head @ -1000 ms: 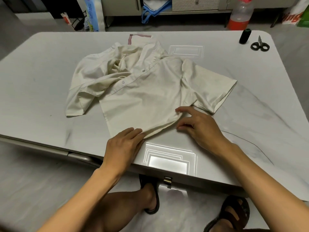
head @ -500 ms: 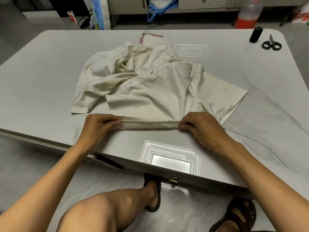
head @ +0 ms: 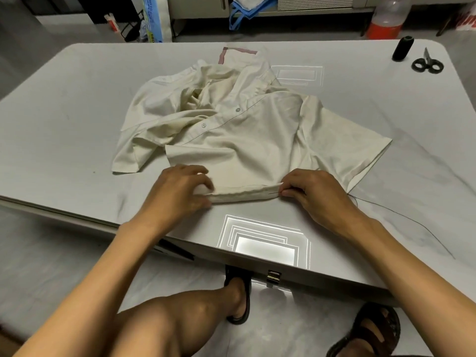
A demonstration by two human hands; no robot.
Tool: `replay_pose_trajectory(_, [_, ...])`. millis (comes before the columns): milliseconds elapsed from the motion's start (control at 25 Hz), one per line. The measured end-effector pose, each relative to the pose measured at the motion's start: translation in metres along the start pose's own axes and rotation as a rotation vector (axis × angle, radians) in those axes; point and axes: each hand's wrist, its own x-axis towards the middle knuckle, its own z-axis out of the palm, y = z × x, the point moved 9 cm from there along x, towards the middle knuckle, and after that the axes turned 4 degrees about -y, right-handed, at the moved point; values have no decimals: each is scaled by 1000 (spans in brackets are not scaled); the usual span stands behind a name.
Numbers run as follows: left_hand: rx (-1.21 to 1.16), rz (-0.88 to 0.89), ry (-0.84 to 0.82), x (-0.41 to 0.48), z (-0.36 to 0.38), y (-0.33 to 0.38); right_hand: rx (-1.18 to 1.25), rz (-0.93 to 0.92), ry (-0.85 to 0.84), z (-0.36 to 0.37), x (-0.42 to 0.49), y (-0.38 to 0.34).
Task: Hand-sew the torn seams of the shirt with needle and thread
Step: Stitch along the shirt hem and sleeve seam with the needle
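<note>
Between left hand [head: 180,191] and right hand [head: 318,195], fingers [head: 290,194] pinch the shirt hem [head: 242,196].

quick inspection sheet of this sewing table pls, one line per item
surface: grey table, scuffed, with light reflections
job's things: cream shirt spread out, near hem folded over; needle at the hem's right end; dark thread trailing right
clutter: black spool and scissors, idle at the far right corner
hands: left hand grips the folded hem; right hand pinches its other end by the needle
cables: nothing seen
surroundings: bottle and blue bag beyond the table
</note>
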Motion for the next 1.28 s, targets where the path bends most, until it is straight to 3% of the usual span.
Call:
replay_pose_trajectory(160, [31, 147, 68, 24, 20, 67, -7, -11, -4, 1, 0, 0])
replay_pose_trajectory(400, [-115, 58, 223, 37, 30, 86, -22, -34, 1, -1, 1, -2])
replay_pose_trajectory(720, [-550, -82, 172, 38, 37, 68, -18, -5, 21, -2, 0, -4])
replay_pose_trajectory(920, [-534, 31, 179, 41, 32, 71, 50, 47, 49, -7, 0, -1])
replay_pose_trajectory(1280, [-606, -21, 145, 44, 34, 66, 69, 109, 83, -9, -1, 3])
